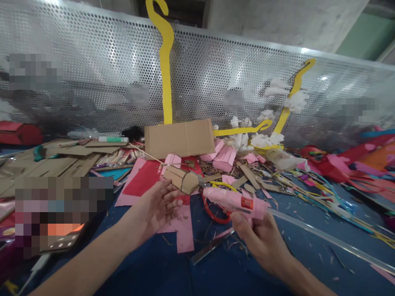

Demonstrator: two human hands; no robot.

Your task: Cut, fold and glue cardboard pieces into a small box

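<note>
My left hand (157,205) is at the middle, its fingers curled at the near side of a small folded cardboard piece (182,179), which it holds with dark lines along its edges. My right hand (262,236) is wrapped round the handle of a pink hot glue gun (228,199). A long clear glue stick (333,236) runs out of the gun's back to the right. The gun's metal nozzle points left, close to the right end of the cardboard piece. Whether it touches cannot be made out. Under the gun lie red-handled scissors (212,213).
Behind stands a cardboard box (180,139) with a yellow hook-shaped strip (166,74). Pink and red paper (132,181) lies under my left hand. A metal ruler or blade (210,248) lies in front. Cardboard sheets (70,160) are stacked left; white fluff (268,139) and scraps lie right. A perforated metal panel (108,53) closes the back.
</note>
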